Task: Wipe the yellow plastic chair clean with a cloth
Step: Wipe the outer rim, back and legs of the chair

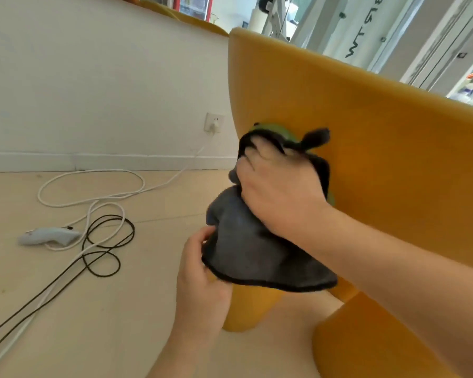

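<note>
Wiping is under way on the yellow plastic chair (393, 159), which fills the right side of my view. Its broad curved shell stands upright, just in front of me, on thick round legs set on a pale floor.

A dark grey cloth (257, 255) with a black hem is bunched against the shell near its left edge. A green side of the cloth shows at the top of the bunch.

My right hand (279, 186) covers the upper part of the cloth. Its fingers curl into the fabric and press it against the plastic. My left hand (200, 271) sits lower and pinches the hanging hem between thumb and fingers, holding that loose part out from the chair.

To the left, a white cable (93, 184) runs from a wall socket (214, 122) and loops across the floor. A black cable (107, 241) coils beside it, next to a small white handheld device (48, 236).

I judge a few risks from here:
- **Poor contact:** the cloth is wadded, so only a small patch may touch the plastic and streaks could be missed.
- **Chair moving:** neither hand braces the chair, so a firm push could slide or tip it.
- **Cables:** stepping left to reach further round could snag a foot in the loops.
</note>
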